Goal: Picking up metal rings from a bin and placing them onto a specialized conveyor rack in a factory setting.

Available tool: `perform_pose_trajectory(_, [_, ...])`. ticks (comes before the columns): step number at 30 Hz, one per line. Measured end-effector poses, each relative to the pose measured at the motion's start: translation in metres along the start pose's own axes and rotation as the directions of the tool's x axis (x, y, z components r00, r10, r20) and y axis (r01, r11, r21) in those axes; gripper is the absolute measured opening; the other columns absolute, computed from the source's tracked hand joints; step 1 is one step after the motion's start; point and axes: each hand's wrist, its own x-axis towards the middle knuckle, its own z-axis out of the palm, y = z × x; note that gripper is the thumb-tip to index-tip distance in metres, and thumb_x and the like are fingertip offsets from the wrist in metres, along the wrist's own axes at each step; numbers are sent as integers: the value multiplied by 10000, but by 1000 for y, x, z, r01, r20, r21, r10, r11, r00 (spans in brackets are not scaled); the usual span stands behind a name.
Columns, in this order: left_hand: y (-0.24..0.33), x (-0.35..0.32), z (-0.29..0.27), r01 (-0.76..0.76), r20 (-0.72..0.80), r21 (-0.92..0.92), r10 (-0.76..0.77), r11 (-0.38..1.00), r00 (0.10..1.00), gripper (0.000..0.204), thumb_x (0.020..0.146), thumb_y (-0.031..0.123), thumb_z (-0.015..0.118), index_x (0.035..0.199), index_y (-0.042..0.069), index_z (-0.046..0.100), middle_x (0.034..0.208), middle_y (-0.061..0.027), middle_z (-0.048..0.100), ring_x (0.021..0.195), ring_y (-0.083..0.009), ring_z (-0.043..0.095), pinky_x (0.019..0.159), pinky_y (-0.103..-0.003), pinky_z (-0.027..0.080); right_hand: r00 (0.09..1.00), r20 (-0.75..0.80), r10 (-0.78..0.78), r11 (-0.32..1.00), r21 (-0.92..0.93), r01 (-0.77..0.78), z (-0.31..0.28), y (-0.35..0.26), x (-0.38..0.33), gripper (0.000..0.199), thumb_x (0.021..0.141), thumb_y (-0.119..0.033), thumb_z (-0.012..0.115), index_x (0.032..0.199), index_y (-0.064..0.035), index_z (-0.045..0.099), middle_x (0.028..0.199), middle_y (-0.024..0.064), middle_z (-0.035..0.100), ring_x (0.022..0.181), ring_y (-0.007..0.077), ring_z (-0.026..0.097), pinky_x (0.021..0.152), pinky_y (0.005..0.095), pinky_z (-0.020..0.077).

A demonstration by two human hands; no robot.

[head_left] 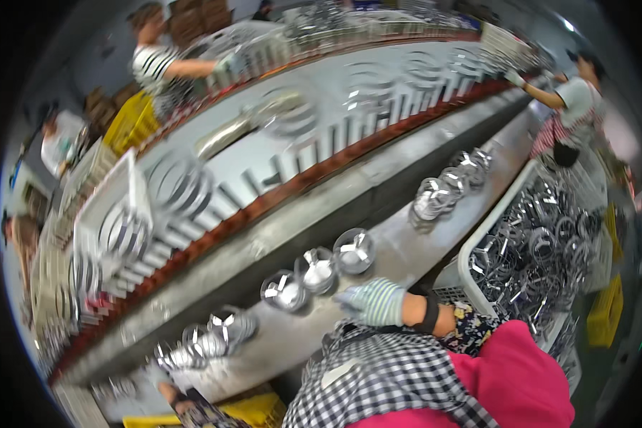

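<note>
Silver: round pieces [317, 272], three, side by side on the metal desk [396, 257] at 6 o'clock. Further lots: near cluster [225, 327], 7 o'clock; far cluster [453, 184], between 2 and 3 o'clock. White crate [466, 265], 3 to 4 o'clock, heaped with silver rings [542, 244]. Worker's right hand [373, 301], striped glove, 5 o'clock, just beside the three: fingers loosely extended, palm hidden; any hold cannot be told. Left hand [157, 375], between 7 and 8 o'clock, near further pieces: blurred; spread and hold cannot be told. Risks, as judged: a brushing glove could topple the pieces; a hasty pull could tangle the heaped rings. Writing: none legible.
</note>
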Motion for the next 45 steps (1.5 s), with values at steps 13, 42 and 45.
perform_pose_trajectory(13, [164, -316, 247, -126, 349, -271, 220, 954, 911, 502, 839, 18, 567, 1316, 105, 438, 859, -38, 539, 688, -101, 506, 579, -228, 450, 691, -634, 347, 886, 463, -20, -100, 204, -44, 271, 858, -271, 553, 1026, -77, 640, 916, 167, 668, 833, 323, 647, 725, 384, 514])
perform_pose_trajectory(42, [328, -529, 388, -377, 734, -325, 483, 867, 478, 375, 862, 17, 592, 1229, 1, 516, 948, -32, 597, 836, -87, 545, 767, -226, 452, 454, -830, 325, 862, 457, 219, -188, 350, 57, 319, 857, -257, 564, 1102, -58, 605, 933, 207, 641, 864, 383, 610, 759, 415, 496])
perform_pose_trajectory(45, [307, -526, 392, -508, 734, -293, 531, 810, 423, 401, 858, 116, 620, 1198, -64, 509, 989, -133, 621, 895, -182, 591, 826, -285, 464, 159, -910, 383, 881, 411, 234, -196, 409, 30, 301, 838, -233, 636, 1079, -52, 638, 865, 147, 679, 679, 210, 625, 654, 329, 498])
